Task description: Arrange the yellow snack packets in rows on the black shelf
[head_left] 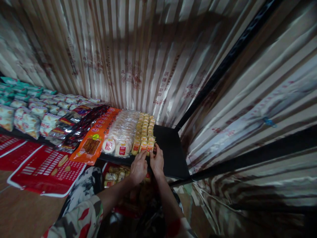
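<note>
Patterned sleeves [83, 213] foremost, our left hand [138, 167] and right hand [157, 162], grips unclear, touched shelved yellow packets [144, 145] while other packets [111, 176] lay unshelved below.

Snack packs [144, 144] on a black shelf [171, 152].

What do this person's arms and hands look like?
The left hand and right hand are ungloved. The left sleeve is pale with red, leaf-like shapes and greyish patches, ending well short of the wrist. The right sleeve shows dark red; shadow hides its pattern.
</note>
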`<state>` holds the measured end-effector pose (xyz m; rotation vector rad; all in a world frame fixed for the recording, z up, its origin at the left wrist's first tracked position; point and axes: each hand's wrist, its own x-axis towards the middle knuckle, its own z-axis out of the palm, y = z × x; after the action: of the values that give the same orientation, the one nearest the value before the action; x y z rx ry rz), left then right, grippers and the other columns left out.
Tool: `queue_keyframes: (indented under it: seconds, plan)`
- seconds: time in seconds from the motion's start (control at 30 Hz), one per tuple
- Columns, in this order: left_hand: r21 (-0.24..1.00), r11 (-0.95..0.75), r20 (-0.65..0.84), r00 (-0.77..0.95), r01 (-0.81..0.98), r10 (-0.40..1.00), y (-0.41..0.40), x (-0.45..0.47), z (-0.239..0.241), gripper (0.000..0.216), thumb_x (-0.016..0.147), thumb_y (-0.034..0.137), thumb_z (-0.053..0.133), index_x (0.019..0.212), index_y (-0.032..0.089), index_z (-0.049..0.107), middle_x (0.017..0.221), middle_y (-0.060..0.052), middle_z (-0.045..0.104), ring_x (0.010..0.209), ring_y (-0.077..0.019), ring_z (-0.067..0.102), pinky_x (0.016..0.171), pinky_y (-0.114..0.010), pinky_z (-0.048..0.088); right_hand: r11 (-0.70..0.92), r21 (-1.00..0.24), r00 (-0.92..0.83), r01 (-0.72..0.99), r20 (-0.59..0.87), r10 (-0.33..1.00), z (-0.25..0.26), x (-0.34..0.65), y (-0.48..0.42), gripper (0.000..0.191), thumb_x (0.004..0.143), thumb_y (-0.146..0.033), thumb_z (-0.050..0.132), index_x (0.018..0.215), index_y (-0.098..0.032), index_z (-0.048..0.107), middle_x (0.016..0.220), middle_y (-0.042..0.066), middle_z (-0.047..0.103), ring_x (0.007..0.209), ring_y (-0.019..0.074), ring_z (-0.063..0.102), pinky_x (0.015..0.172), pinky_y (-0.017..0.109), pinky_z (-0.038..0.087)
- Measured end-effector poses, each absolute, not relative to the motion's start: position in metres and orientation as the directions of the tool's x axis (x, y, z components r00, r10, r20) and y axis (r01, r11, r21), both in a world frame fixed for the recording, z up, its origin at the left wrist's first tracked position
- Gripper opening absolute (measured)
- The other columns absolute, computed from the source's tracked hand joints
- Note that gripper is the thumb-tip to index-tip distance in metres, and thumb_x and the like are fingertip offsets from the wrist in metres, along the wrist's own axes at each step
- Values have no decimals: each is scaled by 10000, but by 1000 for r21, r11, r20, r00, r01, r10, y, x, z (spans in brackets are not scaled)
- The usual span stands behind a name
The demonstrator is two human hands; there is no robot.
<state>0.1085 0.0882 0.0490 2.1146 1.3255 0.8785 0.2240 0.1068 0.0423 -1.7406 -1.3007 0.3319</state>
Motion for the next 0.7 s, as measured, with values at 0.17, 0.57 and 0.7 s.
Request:
queue_keyframes:
  seconds: [0.17, 0.57, 0.7]
  plan:
    - [667, -447, 304, 330, 597, 894, 90, 108, 40, 471, 775, 60, 358, 1228, 135, 460, 1292, -105, 483, 1215, -206, 419, 1039, -426, 371, -26, -808, 439, 589, 292, 850, 37, 221, 103, 459, 827, -345, 417, 1242, -156, 463, 1024, 118, 543, 850, 182, 572, 709, 310, 514]
    - [693, -525, 388, 358, 494, 849, 73, 90, 40, 355, 766, 72, 337, 1043, 144, 546, 1058, -97, 553, 1041, -183, 491, 933, -344, 428, 18, -774, 457, 633, 393, 798, 40, 215, 91, 443, 849, -387, 398, 1187, -119, 499, 1160, 159, 489, 1052, 208, 472, 773, 306, 485]
    - [713, -469, 297, 381, 521, 875, 45, 66, 26, 256, 823, 127, 321, 902, 158, 562, 932, -78, 566, 938, -172, 517, 851, -312, 442, 20, -850, 518, 526, 339, 785, 42, 199, 58, 391, 870, -385, 380, 1151, -144, 506, 1009, 109, 594, 889, 170, 563, 726, 279, 477]
